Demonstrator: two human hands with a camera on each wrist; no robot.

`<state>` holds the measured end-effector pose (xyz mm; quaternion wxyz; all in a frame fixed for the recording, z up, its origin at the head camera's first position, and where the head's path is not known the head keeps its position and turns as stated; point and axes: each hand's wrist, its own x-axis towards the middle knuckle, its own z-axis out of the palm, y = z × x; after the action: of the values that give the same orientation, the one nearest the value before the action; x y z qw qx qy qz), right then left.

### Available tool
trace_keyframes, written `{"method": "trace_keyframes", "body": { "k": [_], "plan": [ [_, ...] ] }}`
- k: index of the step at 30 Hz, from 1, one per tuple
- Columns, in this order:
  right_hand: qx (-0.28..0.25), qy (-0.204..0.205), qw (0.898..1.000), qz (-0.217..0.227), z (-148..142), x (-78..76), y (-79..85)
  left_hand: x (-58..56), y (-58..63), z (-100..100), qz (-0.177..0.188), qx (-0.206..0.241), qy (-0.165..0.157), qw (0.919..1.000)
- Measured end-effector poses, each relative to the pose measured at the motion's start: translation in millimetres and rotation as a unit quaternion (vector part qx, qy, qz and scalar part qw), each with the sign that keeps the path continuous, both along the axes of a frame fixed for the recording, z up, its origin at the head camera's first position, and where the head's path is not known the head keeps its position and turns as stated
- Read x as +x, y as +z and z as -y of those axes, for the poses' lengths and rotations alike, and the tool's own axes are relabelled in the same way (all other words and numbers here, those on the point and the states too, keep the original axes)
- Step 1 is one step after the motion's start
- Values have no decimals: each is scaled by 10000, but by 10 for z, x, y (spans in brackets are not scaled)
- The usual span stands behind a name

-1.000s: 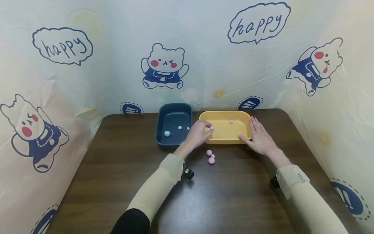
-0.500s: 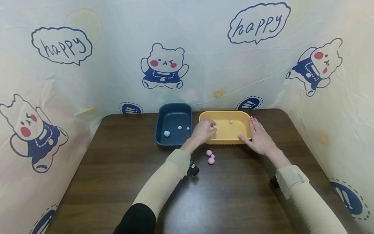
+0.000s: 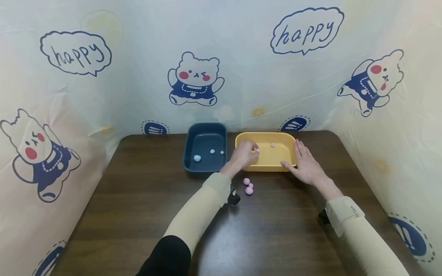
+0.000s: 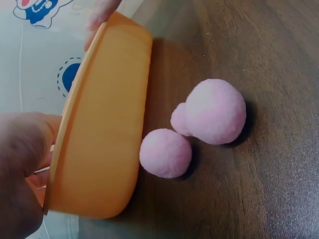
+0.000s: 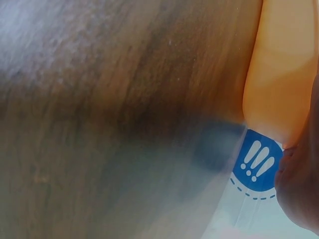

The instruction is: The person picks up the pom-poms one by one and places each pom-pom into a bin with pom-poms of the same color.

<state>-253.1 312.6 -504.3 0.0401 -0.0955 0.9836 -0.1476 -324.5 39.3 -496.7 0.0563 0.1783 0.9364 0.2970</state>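
My left hand reaches over the near left part of the yellow tray and pinches a small pink ball between thumb and fingers. In the left wrist view those fingers pass behind the tray's rim, so that ball is hidden there. Another small pink ball lies on the tray floor. With fingers straight, my right hand rests against the tray's right end. Just in front of the tray, a pink ball, a larger pink ball and a smaller one sit close together on the table.
A dark blue tray stands left of the yellow one, with a larger light blue ball and two smaller ones inside. Behind the brown table hangs a printed cloth, which also closes off both sides.
My left hand has moved slightly right and further over the yellow tray, still pinching the small pink ball. The right hand stays at the tray's end.
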Motion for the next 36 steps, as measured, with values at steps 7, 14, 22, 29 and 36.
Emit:
{"method": "trace_keyframes", "body": {
  "k": [7,14,22,29,36],
  "plan": [
    [-24,11,10000,22,14,-12,-22,137,8,35,-391,-339,97,9986],
    [15,38,10000,41,-11,-9,-2,320,57,171,-701,-102,-207,9973],
    [-27,29,10000,63,-23,-8,7,496,85,300,-974,-161,-502,9938],
    [-43,27,10000,63,-8,-7,4,786,111,451,-1060,579,-802,9894],
    [-80,38,9999,86,7,2,13,1057,52,610,-1289,783,-1230,9809]
  ]
}}
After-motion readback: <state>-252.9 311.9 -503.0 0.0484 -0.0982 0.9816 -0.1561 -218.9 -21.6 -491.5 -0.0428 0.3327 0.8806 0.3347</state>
